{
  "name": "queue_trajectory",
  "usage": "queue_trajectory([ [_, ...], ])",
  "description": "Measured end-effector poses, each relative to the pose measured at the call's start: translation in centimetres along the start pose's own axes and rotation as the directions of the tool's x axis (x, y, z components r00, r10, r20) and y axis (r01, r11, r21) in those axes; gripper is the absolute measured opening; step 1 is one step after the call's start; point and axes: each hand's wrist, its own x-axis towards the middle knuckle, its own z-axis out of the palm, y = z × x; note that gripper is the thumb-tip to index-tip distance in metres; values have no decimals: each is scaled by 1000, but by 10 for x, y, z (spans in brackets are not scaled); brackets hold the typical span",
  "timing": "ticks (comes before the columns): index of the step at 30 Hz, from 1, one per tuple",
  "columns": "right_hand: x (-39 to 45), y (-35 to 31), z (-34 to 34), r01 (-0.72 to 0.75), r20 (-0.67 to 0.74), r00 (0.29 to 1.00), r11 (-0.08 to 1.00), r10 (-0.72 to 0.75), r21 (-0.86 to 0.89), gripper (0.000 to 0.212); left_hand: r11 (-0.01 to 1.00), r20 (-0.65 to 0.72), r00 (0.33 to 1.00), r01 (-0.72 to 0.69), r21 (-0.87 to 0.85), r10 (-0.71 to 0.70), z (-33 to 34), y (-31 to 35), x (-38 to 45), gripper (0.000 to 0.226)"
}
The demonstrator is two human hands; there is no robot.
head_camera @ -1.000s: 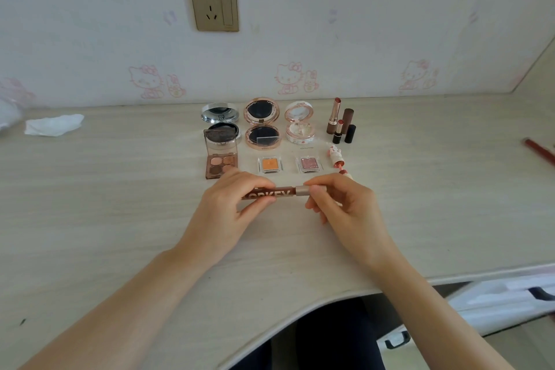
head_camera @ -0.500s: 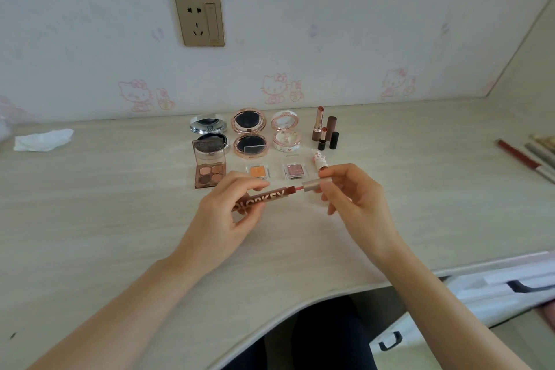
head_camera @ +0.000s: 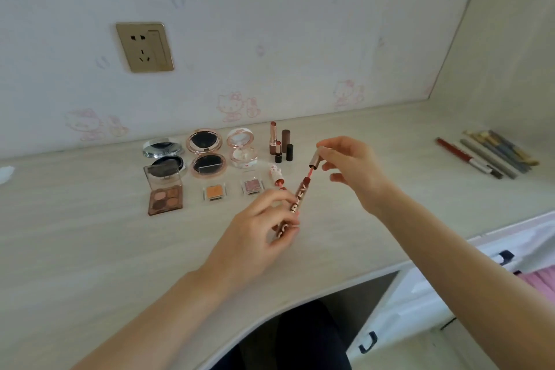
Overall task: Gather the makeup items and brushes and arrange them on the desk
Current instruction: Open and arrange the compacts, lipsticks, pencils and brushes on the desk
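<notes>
My left hand (head_camera: 261, 225) grips a brown lip-gloss tube (head_camera: 297, 201) with white lettering, tilted up to the right. My right hand (head_camera: 348, 168) pinches its metallic cap (head_camera: 316, 159), pulled off so that the red wand shows between cap and tube. Behind them on the desk (head_camera: 90, 249) stand open compacts (head_camera: 207, 153), an eyeshadow palette (head_camera: 164, 195), two small eyeshadow pans (head_camera: 213, 192) and several lipsticks (head_camera: 279, 144). A small lipstick (head_camera: 277, 174) lies just past the tube's top.
Several pencils and brushes (head_camera: 486, 156) lie at the desk's right end by the side wall. A white tissue (head_camera: 6, 174) sits at the far left edge. A wall socket (head_camera: 144, 47) is above the desk. Drawers (head_camera: 450, 294) stand below right.
The tube was held level and capped between both hands. Now my right hand has drawn the cap and wand up and to the right, and the tube has tilted upright.
</notes>
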Motion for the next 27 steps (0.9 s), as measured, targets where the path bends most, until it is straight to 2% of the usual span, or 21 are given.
queue_trajectory([
  [6,26,-3,-13,-10,-4,1000,995,9,-101,5,999,190,982,-4,38,-3,28,4,16,36],
  [10,40,2,-17,-44,6,999,980,46,-194,5,980,233,969,-121,159,82,39,9,26,33],
  [13,45,8,-15,-63,39,996,969,74,-237,3,911,216,954,-268,314,206,44,9,32,28],
  [15,49,12,-13,-68,51,995,963,84,-259,3,875,212,948,-304,377,238,46,7,33,26],
  [27,67,21,18,-77,124,983,913,137,-401,9,892,214,963,-239,384,166,46,-2,27,25],
])
